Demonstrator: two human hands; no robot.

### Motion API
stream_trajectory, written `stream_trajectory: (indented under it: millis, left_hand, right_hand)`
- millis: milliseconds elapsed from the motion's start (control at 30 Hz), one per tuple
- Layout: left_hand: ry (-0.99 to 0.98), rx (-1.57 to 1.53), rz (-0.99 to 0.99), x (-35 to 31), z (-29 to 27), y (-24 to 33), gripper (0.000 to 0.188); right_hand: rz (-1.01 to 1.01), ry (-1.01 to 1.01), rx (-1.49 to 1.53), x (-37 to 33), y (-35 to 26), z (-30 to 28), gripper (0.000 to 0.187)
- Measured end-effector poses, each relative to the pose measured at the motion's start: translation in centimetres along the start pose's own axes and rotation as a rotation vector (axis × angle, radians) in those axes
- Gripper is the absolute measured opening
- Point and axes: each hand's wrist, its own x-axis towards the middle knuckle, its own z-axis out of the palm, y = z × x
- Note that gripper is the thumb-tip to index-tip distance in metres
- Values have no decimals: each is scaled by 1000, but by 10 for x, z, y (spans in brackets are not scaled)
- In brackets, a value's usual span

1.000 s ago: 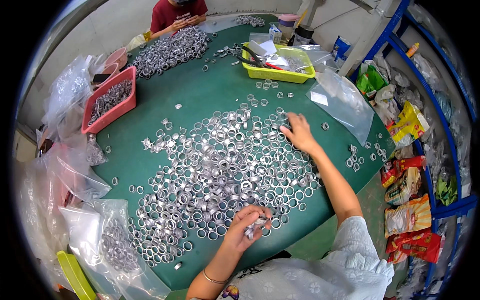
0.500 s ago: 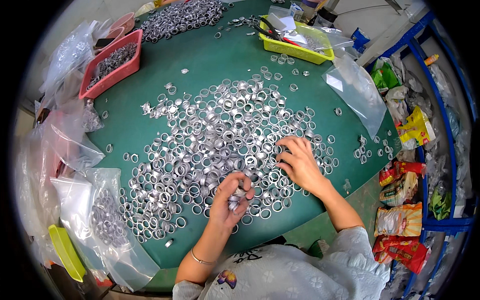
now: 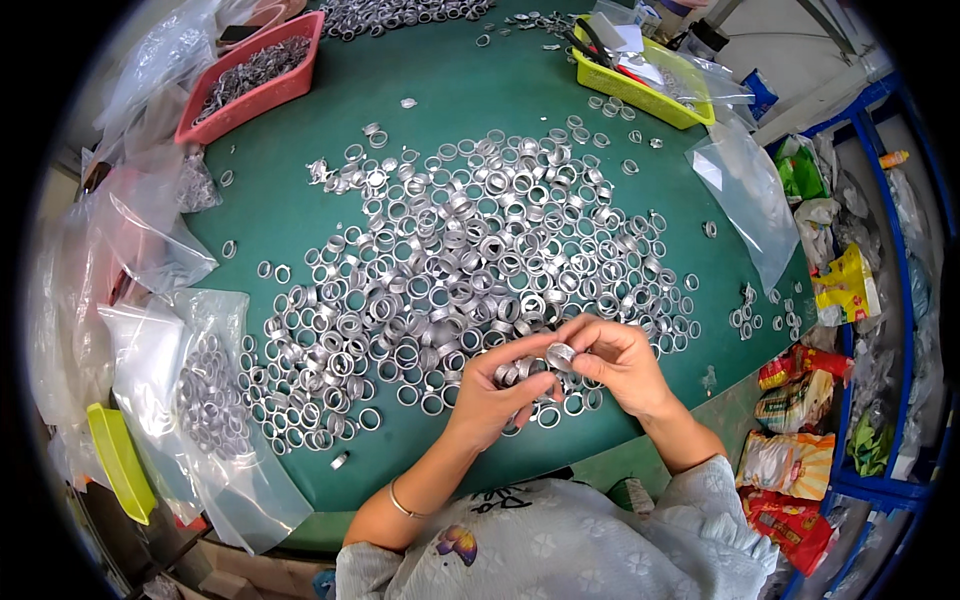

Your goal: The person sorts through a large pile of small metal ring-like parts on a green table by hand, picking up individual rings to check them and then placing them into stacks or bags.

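A broad heap of silver metal rings [image 3: 440, 260] is spread over the green tabletop [image 3: 300, 190]. Over its near edge, my left hand [image 3: 493, 393] is closed round several stacked rings [image 3: 516, 373], with the fingers pointing right. My right hand [image 3: 622, 366] pinches one metal ring [image 3: 561, 356] between thumb and fingers. That ring is right beside the stack in the left hand; whether they touch is hard to tell.
A red basket [image 3: 262, 97] of small metal parts stands far left, a yellow-green basket [image 3: 640, 92] with pliers far right. Clear plastic bags [image 3: 150, 340] line the left side, one holding rings [image 3: 215, 400]. A blue shelf [image 3: 868, 300] with packages stands at right.
My right hand has left the heap with a ring and come in beside my left hand. The left hand has shifted slightly right, and the whole view has tilted a little downward.
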Motion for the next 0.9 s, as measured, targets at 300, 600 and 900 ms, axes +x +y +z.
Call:
stream_trajectory:
  millis: [300,600,900]
  left_hand:
    - [266,-418,34,4,-19,8,12]
    - [-44,-1229,4,5,-31,10,32]
    - [-95,-1373,0,3,-31,13,41]
  right_hand:
    - [-202,386,-800,20,-12,-29,11]
    - [-377,252,-1408,33,11,-36,15]
    - [-336,509,-1380,30,6,-35,23]
